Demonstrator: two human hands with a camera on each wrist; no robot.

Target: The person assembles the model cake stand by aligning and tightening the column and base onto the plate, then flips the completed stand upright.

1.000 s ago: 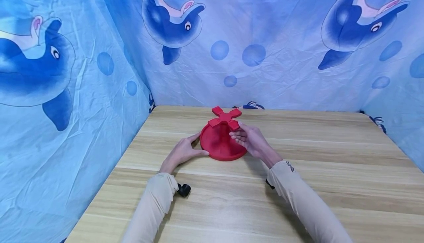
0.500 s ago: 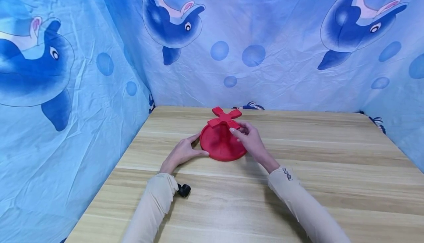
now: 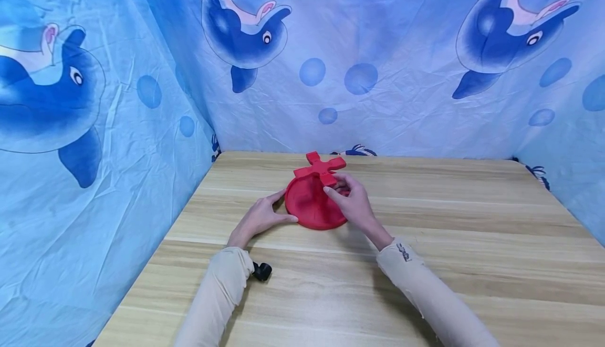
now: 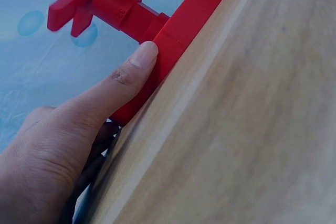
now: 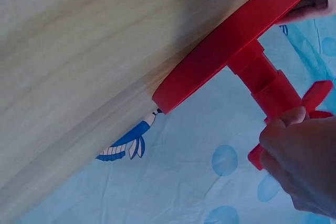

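Note:
A red round base with a raised rim lies on the wooden table. From its middle rises a stepped red post, topped by a red four-armed cross. My left hand grips the base's left rim, thumb on the near side and fingers reaching round the far side. With the thumb and fingers of my right hand, I pinch the cross's near arm. In the right wrist view, that hand covers part of the cross.
The light wooden table extends to both sides. Blue cloth printed with dolphins hangs behind it and at the sides. A small black device sits at the left cuff.
The right hand shifts its hold on the cross arm, then moves slightly left. The cross has turned a little clockwise seen from above. The left hand and the base stay put.

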